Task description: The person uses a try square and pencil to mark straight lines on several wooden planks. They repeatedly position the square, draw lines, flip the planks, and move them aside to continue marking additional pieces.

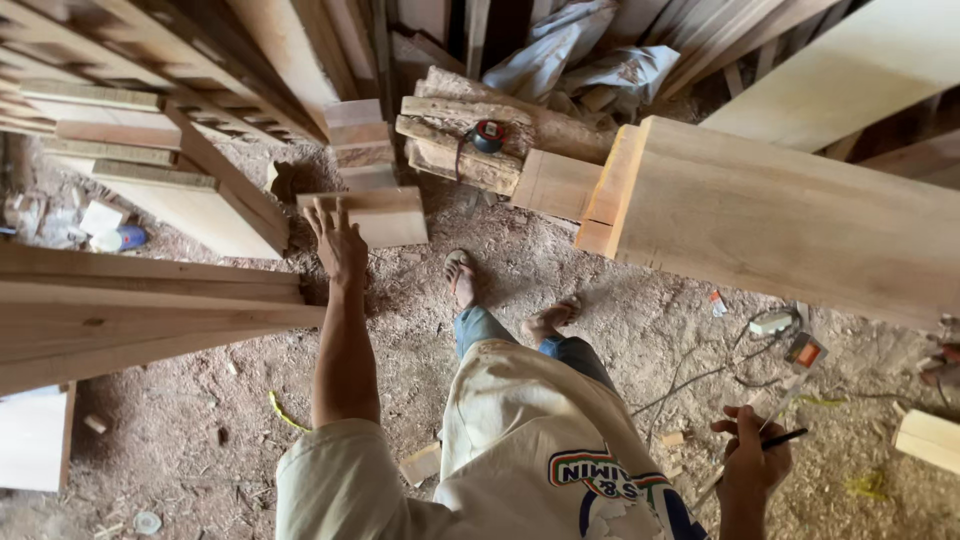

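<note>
My left hand (337, 240) reaches forward with its fingers spread, just short of a small pale wooden block (385, 215) lying on the sawdust floor. It holds nothing. My right hand (750, 455) hangs low at the right, fingers closed on a thin dark pencil (785, 437) and what looks like a slim ruler. My feet in sandals (462, 275) stand on the floor below the block.
A large timber beam (780, 215) juts in from the right. Long planks (140, 310) lie at the left, more boards lean behind. A tape measure (488, 135) rests on rough logs. Cables and a small power device (800, 350) lie on the floor at right.
</note>
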